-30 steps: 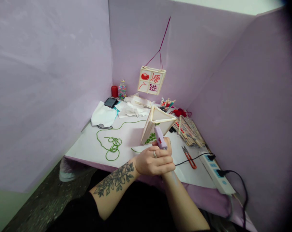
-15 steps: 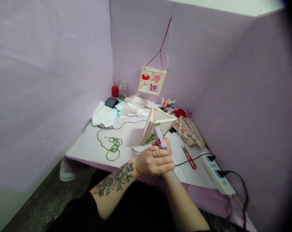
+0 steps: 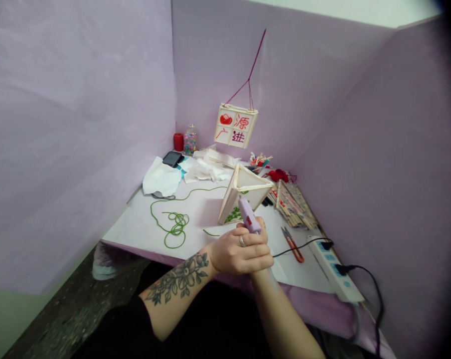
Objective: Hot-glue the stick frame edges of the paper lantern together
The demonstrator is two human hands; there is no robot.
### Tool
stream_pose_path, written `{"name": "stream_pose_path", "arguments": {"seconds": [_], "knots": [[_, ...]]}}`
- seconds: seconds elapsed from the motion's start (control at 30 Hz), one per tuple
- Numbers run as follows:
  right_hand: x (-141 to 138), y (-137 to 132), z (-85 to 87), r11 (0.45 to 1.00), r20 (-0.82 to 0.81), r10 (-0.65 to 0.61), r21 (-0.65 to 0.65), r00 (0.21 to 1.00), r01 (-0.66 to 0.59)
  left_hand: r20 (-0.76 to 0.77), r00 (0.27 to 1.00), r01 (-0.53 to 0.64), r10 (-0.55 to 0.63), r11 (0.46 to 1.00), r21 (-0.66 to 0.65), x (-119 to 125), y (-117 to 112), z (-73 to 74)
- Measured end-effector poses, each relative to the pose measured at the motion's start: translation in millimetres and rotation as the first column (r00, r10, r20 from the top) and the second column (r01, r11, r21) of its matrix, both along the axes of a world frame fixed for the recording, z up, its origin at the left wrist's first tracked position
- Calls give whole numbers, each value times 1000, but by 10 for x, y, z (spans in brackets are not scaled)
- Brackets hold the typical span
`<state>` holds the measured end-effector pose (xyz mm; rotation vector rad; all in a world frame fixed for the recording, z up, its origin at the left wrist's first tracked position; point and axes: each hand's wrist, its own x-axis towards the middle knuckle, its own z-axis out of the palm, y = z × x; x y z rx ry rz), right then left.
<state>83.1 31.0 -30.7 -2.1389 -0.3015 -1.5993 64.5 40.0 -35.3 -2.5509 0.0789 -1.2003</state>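
Note:
A lilac glue gun (image 3: 249, 217) is gripped in both hands, its nozzle pointing away from me toward a three-sided lantern (image 3: 228, 199). The lantern has pale stick edges and white panels, one bearing green leaf-like marks, and stands on the table. My left hand (image 3: 240, 253), with a ring on one finger, is wrapped across the gun's handle and over my right hand (image 3: 262, 230). Much of the right hand is hidden behind the left, its fingers closed around the gun. The nozzle is near the lantern's upper rim; I cannot tell whether they touch.
Green cord (image 3: 176, 224) lies coiled at left. Red-handled scissors (image 3: 292, 244), a power strip (image 3: 335, 269) and printed paper-covered sticks (image 3: 292, 204) are at right. White sheets (image 3: 161, 177) and a phone (image 3: 173, 158) lie behind. A decorated lantern (image 3: 235, 125) hangs above.
Both hands and the glue gun have shifted slightly to the right, with the gun tilting a little. The standing lantern and the cord stay where they were.

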Motion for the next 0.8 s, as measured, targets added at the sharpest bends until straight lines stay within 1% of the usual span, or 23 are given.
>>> {"name": "stream_pose_path", "arguments": {"seconds": [0.2,0.3,0.37,0.47,0.63,0.7,0.8], "knots": [[38,41,-6,996,29,-34,82,999,31,18,999,31,-30,999,-18,23,-2,37],[27,31,15,1000,30,6,15,1000,-6,-18,1000,7,-7,1000,-9,34,15,39],[12,9,32,998,24,29,-50,999,-27,0,1000,18,-18,1000,-14,36,26,40],[-8,-24,48,995,14,26,-97,1000,-25,15,999,31,-31,999,-21,32,37,25],[-45,-38,42,983,-61,59,-170,996,-69,-71,997,-9,7,999,-33,26,40,-22],[-61,-38,38,984,-92,72,-158,993,-86,-70,998,-4,2,999,-37,27,44,-16],[-76,-68,35,989,-117,98,-102,988,-110,-29,999,18,-20,999,-46,30,57,19]]}}
